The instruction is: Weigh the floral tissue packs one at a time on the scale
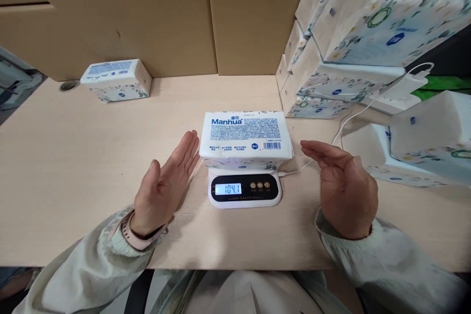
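Tissue pack (pixel 246 136) on scale (pixel 245 191); L hand (pixel 160 184) & R hand (pixel 346 189) beside, fingers open, empty.

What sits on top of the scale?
A white pack marked Manhua. The weighing surface of the scale is covered and cannot be seen; the front panel and lit display show.

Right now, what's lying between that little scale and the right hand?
A white cable: it comes from the side of the scale and runs toward the right hand over otherwise bare tabletop. The head view shows this.
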Action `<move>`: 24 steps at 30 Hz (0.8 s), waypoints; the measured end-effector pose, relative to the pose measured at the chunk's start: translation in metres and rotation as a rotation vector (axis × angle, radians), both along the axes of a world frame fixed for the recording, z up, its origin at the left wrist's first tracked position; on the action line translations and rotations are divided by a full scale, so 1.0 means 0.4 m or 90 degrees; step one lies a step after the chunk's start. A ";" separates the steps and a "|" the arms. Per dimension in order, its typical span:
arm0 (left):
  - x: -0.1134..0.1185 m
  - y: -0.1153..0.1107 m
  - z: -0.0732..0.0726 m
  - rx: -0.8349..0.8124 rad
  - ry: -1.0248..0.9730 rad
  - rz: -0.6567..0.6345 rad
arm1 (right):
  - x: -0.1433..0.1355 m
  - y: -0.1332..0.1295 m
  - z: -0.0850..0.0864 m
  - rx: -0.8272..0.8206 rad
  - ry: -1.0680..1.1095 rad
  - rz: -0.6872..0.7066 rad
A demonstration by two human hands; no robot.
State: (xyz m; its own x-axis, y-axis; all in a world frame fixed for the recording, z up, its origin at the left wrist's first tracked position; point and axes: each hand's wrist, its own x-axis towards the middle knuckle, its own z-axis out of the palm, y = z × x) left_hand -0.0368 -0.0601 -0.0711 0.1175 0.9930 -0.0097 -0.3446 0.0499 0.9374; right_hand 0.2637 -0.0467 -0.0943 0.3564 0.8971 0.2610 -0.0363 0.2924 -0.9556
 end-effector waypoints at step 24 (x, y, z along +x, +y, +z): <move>-0.015 0.000 -0.021 0.074 0.017 -0.067 | -0.008 -0.014 0.004 -0.018 -0.025 0.073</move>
